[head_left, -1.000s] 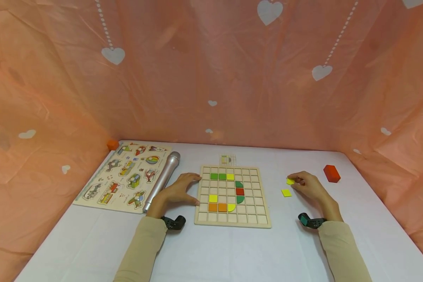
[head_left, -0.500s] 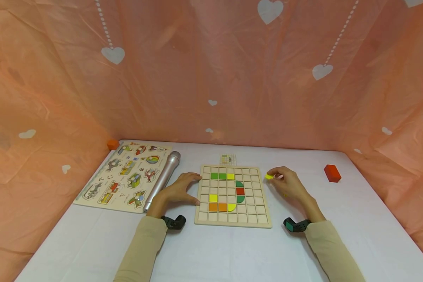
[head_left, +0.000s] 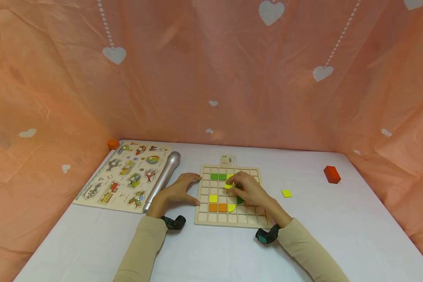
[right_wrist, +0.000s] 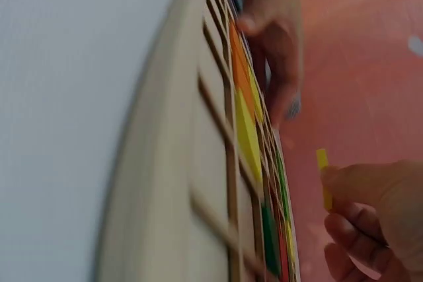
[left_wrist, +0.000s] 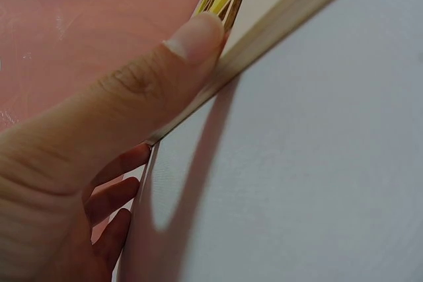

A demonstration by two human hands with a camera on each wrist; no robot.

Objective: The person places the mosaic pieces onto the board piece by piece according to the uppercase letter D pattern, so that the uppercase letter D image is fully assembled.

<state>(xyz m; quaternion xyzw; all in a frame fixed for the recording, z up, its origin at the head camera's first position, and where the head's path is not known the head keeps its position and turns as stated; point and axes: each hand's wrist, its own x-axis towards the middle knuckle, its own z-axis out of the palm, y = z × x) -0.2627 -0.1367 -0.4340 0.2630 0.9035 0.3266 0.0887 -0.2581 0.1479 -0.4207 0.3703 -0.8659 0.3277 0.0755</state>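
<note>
A square wooden grid board (head_left: 202, 217) lies in the middle of the table, with green, yellow and orange tiles in some cells. My right hand (head_left: 251, 191) is over the board's upper middle, pinching a thin yellow tile (right_wrist: 322, 158) between thumb and fingers. In the right wrist view that tile is held above the grid. The hand hides the red tile and part of the green ones. My left hand (head_left: 178, 191) rests at the board's left edge, its thumb (left_wrist: 195, 41) and fingers spread apart along the rim. Another yellow tile (head_left: 286, 193) lies on the table to the right.
Behind the board is a small pattern card (head_left: 228, 159). To the left lie a picture puzzle board (head_left: 123, 186) with vehicle pieces and a silver microphone (head_left: 162, 182). A red block (head_left: 332, 174) stands at right, an orange block (head_left: 113, 144) at the far left corner.
My right hand has picked up one of the two loose yellow tiles and carried it left, from the table to over the board. The left hand has stayed put.
</note>
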